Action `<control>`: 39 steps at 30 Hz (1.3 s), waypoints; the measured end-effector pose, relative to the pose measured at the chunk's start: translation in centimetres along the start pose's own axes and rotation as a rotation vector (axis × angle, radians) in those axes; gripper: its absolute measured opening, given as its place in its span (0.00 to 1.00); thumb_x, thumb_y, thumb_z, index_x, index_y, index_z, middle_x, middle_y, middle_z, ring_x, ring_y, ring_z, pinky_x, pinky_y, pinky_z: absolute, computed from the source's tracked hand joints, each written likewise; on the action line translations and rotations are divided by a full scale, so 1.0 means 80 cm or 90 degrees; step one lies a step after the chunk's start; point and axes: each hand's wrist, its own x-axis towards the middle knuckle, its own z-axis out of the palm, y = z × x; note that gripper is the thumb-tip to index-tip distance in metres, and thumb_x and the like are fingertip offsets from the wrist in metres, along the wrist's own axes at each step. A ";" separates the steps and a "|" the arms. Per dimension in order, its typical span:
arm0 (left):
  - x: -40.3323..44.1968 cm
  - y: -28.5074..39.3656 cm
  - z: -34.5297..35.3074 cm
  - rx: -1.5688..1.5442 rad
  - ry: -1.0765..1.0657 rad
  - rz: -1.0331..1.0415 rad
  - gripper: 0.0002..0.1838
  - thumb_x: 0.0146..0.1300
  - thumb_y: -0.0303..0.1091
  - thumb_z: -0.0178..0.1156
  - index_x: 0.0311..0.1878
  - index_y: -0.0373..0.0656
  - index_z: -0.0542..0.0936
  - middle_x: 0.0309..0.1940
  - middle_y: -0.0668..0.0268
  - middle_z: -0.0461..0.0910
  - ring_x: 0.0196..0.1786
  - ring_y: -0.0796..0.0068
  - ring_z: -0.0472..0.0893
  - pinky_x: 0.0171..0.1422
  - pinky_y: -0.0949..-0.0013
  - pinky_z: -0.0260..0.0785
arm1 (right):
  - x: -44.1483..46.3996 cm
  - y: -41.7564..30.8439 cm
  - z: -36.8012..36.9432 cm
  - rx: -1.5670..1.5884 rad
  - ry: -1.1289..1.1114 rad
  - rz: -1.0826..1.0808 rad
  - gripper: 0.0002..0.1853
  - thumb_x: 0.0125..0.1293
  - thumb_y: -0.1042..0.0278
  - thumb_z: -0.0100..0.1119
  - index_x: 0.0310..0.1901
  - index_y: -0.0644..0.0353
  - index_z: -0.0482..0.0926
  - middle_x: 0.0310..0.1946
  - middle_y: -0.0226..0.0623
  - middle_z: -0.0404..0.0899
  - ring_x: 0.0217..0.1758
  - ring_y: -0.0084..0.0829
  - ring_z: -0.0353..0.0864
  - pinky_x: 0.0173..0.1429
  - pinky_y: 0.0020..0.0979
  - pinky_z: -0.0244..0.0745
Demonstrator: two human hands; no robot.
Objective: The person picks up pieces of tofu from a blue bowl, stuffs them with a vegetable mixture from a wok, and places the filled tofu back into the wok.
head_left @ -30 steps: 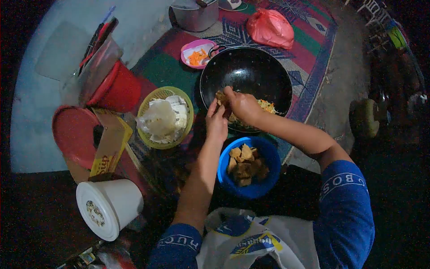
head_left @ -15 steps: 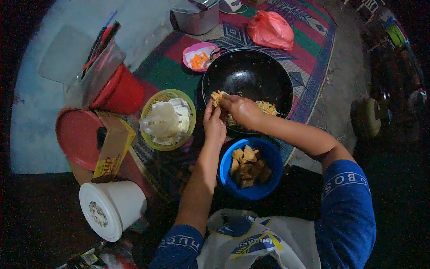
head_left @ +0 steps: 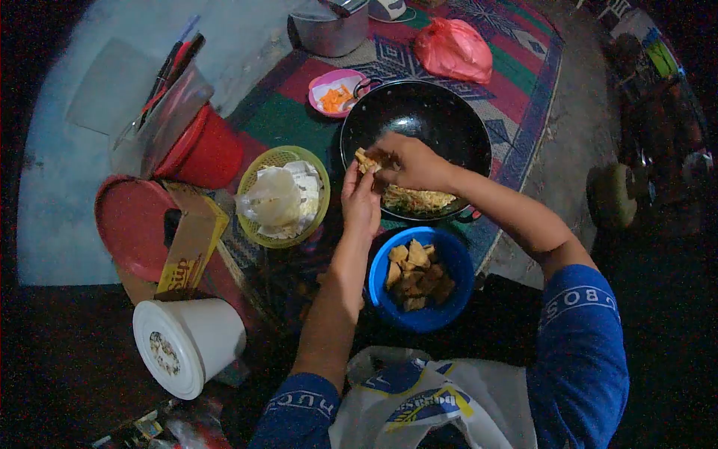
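My left hand (head_left: 360, 198) is closed on a brown tofu piece (head_left: 366, 161), held up over the left rim of a black wok (head_left: 411, 120). My right hand (head_left: 407, 161) is bent beside the piece, its fingertips drawn together near it; whether they hold any filling is too dark to tell. Shredded vegetable filling (head_left: 419, 200) lies in the near side of the wok. Just below the wok, a blue bowl (head_left: 380, 299) holds several brown tofu pieces (head_left: 419, 277).
Left of the wok are a yellow-green basket (head_left: 325, 202) with a plastic bag, a red bucket (head_left: 213, 153), a cardboard box (head_left: 196, 243) and a white tub (head_left: 213, 337). Beyond it are a pink bowl (head_left: 314, 97), a metal pot (head_left: 329, 34) and a red bag (head_left: 455, 51).
My right hand has drawn up and back from the tofu piece, uncovering more filling in the wok. My left hand still holds the piece in nearly the same place.
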 end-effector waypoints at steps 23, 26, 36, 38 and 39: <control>-0.003 0.001 -0.008 -0.027 -0.025 0.014 0.21 0.57 0.24 0.47 0.55 0.45 0.60 0.50 0.66 0.66 0.52 0.73 0.66 0.57 0.68 0.58 | -0.010 -0.017 0.020 -0.280 -0.025 -0.054 0.09 0.45 0.72 0.48 0.30 0.63 0.74 0.32 0.42 0.70 0.41 0.40 0.70 0.41 0.36 0.71; 0.000 -0.001 -0.014 0.002 -0.020 0.000 0.20 0.57 0.24 0.48 0.53 0.45 0.61 0.49 0.67 0.66 0.52 0.73 0.66 0.56 0.69 0.58 | -0.003 -0.023 0.004 -0.281 -0.023 -0.048 0.09 0.44 0.72 0.50 0.31 0.62 0.74 0.31 0.42 0.70 0.40 0.40 0.70 0.43 0.36 0.69; 0.003 0.011 -0.003 -0.057 -0.002 -0.001 0.15 0.56 0.23 0.49 0.48 0.43 0.64 0.46 0.66 0.67 0.50 0.72 0.68 0.54 0.68 0.61 | -0.017 0.037 0.014 0.280 -0.043 0.230 0.30 0.43 0.62 0.64 0.50 0.61 0.66 0.43 0.44 0.70 0.45 0.30 0.70 0.48 0.30 0.65; 0.004 0.008 -0.005 -0.046 -0.009 0.008 0.17 0.56 0.23 0.50 0.49 0.45 0.64 0.48 0.65 0.67 0.51 0.72 0.68 0.54 0.68 0.62 | -0.014 0.036 0.006 0.194 -0.058 0.245 0.25 0.47 0.72 0.61 0.49 0.64 0.66 0.38 0.35 0.73 0.39 0.22 0.71 0.44 0.24 0.67; 0.006 0.006 -0.006 -0.034 -0.021 0.020 0.19 0.55 0.23 0.50 0.51 0.47 0.63 0.49 0.65 0.66 0.51 0.72 0.67 0.53 0.69 0.62 | -0.008 0.008 -0.009 0.107 -0.050 0.275 0.18 0.47 0.72 0.61 0.42 0.64 0.72 0.31 0.34 0.76 0.36 0.21 0.74 0.40 0.24 0.69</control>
